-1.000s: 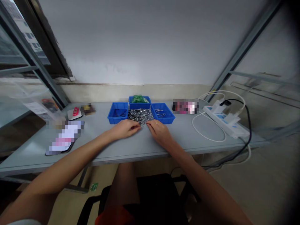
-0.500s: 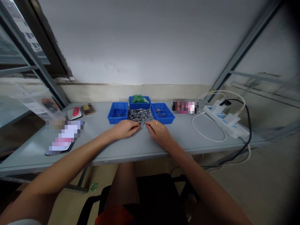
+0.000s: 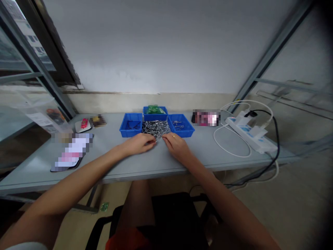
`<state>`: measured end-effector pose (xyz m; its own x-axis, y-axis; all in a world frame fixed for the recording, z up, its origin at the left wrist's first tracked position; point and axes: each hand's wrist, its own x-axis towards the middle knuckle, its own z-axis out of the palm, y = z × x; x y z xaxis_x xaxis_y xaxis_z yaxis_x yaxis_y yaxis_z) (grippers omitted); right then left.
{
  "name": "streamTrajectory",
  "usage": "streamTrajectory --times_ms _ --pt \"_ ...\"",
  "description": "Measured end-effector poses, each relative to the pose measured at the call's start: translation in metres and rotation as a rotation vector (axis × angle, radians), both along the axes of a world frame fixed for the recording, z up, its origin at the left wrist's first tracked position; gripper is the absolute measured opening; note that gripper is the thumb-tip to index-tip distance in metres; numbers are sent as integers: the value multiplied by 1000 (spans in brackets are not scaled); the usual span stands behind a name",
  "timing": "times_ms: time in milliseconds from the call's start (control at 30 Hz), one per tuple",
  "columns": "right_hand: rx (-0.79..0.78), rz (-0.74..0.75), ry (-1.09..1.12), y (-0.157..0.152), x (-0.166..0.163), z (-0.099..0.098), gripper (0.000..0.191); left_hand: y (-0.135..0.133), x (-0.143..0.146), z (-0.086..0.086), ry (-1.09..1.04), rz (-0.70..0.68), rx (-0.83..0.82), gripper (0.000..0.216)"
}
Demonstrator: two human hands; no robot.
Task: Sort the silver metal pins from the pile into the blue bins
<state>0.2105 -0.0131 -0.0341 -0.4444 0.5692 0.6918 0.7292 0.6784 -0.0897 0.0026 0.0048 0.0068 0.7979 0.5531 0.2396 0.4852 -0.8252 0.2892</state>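
Observation:
A heap of small, thin silver metal pieces (image 3: 155, 128), too small to tell their exact kind, lies between three blue trays. My left hand (image 3: 142, 143) is at the heap's near left edge, its fingers closed in a pinch with a thin silver piece at the tips. Across a small gap, my right hand (image 3: 175, 143), with a ring on one finger, pinches at the near right edge; what it holds is hidden. Dark thin pieces lie in the left tray (image 3: 127, 133). In the right tray (image 3: 186, 133) are a few silver pieces. Green packets (image 3: 154, 110) fill the back tray (image 3: 155, 117).
On the left of the grey table (image 3: 117, 173) are a phone (image 3: 70, 152), a white dish with a red item (image 3: 83, 125) and a clear plastic container (image 3: 44, 113). To the right, a power strip (image 3: 251, 135) with looping cables stands beyond a blurred pink object (image 3: 205, 118).
Both hands stay almost in place at the heap's near edge. A thin silver piece shows more clearly at my left fingertips.

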Motion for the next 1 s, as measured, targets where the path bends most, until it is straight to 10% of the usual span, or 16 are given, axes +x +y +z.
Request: streamTrajectory --times_ms 1000 --pt "-64 77 39 -4 -1 5 20 1 -2 1 -49 85 39 19"
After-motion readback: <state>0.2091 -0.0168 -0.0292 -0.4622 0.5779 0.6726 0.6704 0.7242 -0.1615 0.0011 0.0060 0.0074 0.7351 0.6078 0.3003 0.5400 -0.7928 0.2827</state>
